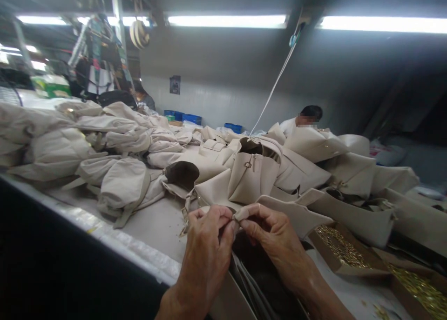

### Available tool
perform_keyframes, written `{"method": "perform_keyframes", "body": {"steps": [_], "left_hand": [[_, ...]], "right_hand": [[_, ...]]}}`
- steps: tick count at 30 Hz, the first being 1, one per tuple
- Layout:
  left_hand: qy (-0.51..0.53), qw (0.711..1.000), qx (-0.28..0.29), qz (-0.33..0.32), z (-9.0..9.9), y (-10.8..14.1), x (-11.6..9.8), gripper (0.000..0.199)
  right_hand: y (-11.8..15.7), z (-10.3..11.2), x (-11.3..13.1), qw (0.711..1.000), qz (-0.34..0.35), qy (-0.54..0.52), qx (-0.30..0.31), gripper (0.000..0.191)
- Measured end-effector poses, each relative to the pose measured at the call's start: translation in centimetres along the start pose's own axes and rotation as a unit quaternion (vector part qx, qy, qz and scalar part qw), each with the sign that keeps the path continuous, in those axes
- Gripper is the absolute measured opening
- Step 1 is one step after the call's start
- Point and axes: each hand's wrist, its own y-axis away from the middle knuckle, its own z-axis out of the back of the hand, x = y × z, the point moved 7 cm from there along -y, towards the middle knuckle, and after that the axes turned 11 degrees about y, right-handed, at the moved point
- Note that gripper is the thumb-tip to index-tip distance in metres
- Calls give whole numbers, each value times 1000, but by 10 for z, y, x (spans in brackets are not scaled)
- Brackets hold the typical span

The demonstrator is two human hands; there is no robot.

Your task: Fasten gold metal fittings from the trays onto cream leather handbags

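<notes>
A beige handbag (234, 290) stands open below my hands, its dark lining (258, 269) showing. My left hand (208, 248) is closed, thumb and fingertips pinching at the bag's upper edge. Right against those fingertips, my right hand (274, 238) pinches the same spot between thumb and forefinger. Fingers cover most of the small part held there, so its detail is hidden. Just beyond my hands another beige handbag (253, 176) with a small metal buckle on its front sits upright and open.
Beige bags cover much of the table, with softer beige pouches (124, 185) heaped at left. Boxes of small gold-coloured hardware (340, 245) and brighter gold pieces (417, 285) stand at right. A person (309, 115) is behind the pile. A white cord (274, 87) hangs down.
</notes>
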Motion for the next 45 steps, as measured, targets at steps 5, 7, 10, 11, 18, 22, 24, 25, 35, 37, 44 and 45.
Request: {"method": "perform_keyframes", "body": {"steps": [5, 7, 10, 11, 18, 22, 24, 25, 35, 37, 44, 45], "left_hand": [[9, 1000, -12, -13, 2, 0, -5, 11], [7, 1000, -19, -16, 3, 1, -5, 11], [-5, 999, -18, -37, 1, 4, -3, 10], [-10, 999, -17, -47, 0, 4, -3, 11], [-50, 988, -6, -143, 1, 15, -19, 24], [-133, 976, -71, -154, 24, 30, -28, 22], [-145, 980, -83, -112, 35, 35, -23, 15], [-143, 983, -72, -87, 37, 36, -20, 13], [-71, 996, -19, 52, 26, 36, 5, 27], [-56, 996, -27, 57, 25, 37, 5, 23], [-92, 995, -27, 17, 20, 33, 7, 26], [-97, 995, -30, -2, 19, 32, 7, 25]], "right_hand": [[-2, -3, -3, 1000, -12, 3, -11, 19], [-3, -4, -5, 1000, -21, 8, -22, 20], [-3, -4, -5, 999, -26, 19, -39, 22], [-3, -4, -5, 998, -27, 30, -44, 22], [4, -17, -5, 996, -26, 86, -5, 15], [8, -20, -16, 998, -28, 55, -17, 15], [9, -22, -19, 998, -21, 45, -23, 13], [9, -24, -19, 999, -15, 45, -21, 12], [18, -33, -24, 998, -14, -64, -11, 11], [21, -30, -24, 994, -5, -101, -32, 13], [19, -31, -28, 978, 25, -203, -44, 16], [18, -31, -28, 976, 26, -210, -43, 17]]}}
